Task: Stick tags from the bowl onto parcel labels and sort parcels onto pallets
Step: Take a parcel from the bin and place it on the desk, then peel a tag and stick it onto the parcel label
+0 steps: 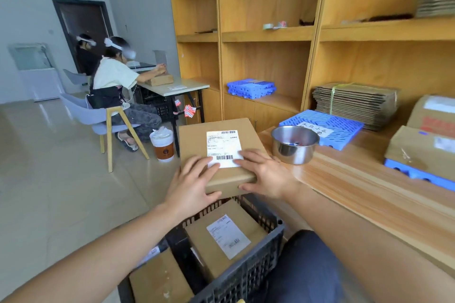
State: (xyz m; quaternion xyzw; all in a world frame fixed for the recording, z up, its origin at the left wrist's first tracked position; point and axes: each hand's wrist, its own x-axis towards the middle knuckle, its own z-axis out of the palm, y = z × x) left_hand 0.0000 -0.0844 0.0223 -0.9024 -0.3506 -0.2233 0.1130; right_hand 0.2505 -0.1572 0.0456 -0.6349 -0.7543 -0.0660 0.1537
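Note:
I hold a brown cardboard parcel (197, 140) with a white shipping label (222, 146) above a black plastic crate (246, 275). My left hand (190, 186) grips its near left corner, fingers on top and thumb on the near side face. My right hand (264, 174) grips the near right corner the same way, its fingertips on the label's edge. A steel bowl (294, 144) with a few small tags inside stands on the wooden counter (357, 194) just right of the parcel. A blue pallet (322, 128) with a handwritten note lies behind the bowl.
More labelled parcels (226, 236) lie in the crate. Another blue pallet (418, 172) at the right carries parcels (423, 152). Bundled flat cardboard (354, 103) and spare pallets (251, 87) sit on the shelves. Two seated people (115, 81) work at a desk at the left; a cup (163, 144) stands on the floor.

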